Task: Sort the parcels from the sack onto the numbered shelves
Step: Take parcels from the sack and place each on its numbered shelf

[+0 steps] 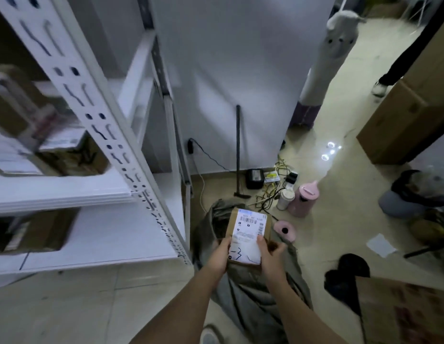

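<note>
Shelves (97, 189): white metal rack at left, slotted upright in front, blurred boxes on two levels.
Wall (240, 70): pale panel behind, black hammer (238, 155) leaning against it.
Carton (404, 115): big brown box on floor at right.
Sack (253, 289): grey, crumpled on floor just right of shelves, mouth open under parcel.
Kettle (302, 199): pink, on floor beside white cup (285, 198) and tangled cables.
Parcel (248, 235): small brown box held above sack, white label up, handwritten "-3" at near end.
Left hand (219, 256): gripping parcel's left edge, thumb on top.
Right hand (270, 254): gripping parcel's right edge, thumb on label.
</note>
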A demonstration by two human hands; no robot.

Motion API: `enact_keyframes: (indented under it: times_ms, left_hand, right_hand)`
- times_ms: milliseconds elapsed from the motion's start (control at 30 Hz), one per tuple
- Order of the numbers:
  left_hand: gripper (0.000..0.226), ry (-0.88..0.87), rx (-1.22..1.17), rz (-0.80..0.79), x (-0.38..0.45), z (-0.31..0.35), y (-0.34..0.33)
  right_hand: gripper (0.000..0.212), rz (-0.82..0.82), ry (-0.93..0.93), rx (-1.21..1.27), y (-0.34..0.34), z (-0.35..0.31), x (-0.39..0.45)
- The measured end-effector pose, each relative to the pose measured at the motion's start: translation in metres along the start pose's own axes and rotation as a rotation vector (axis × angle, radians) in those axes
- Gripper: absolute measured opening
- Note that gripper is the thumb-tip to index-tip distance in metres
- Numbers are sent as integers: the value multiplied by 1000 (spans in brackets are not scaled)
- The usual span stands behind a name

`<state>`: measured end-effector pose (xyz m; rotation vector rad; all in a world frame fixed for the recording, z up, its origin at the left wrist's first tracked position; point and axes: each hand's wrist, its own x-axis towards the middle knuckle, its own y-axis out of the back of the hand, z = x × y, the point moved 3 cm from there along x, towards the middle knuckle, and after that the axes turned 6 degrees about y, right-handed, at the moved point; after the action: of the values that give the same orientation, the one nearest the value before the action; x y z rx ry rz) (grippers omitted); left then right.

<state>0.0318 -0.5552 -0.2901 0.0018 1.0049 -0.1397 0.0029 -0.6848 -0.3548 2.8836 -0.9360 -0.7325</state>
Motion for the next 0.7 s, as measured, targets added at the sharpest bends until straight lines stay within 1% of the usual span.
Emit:
enact_keyframes:
  times_ms: [67, 233, 333, 433, 500, 533, 600, 700]
  left_hand:
    - [30, -17, -3, -8, -14, -6, 2]
    - [51, -51, -9, 7, -54, -32, 16]
    - [48, -46, -5, 37, -83, -48, 31]
    - [47, -72, 44, 55, -117, -55, 49]
    - [38, -105, 48, 62, -134, -58, 63]
    - [31, -118, 45, 55, -143, -57, 68]
    - [25, -150, 38, 59, -159, -57, 80]
    - [26, -176, 24, 95, -167, -59, 107]
  right_hand:
    - [39, -4, 19, -35, 7, -9, -16]
    - [34, -47, 91, -82, 21, -26, -67]
    - [34, -90, 99, -68, 21, -29, -99]
    - [41, -109, 119, -72, 17, -32, -126]
    - [44, -118, 136, -77, 12, -33, -142]
    - [42, -128, 142, -83, 9, -34, -149]
    - [36, -141, 157, -81, -1, -39, -163]
    - [32, -167, 191, -87, -23, -44, -183]
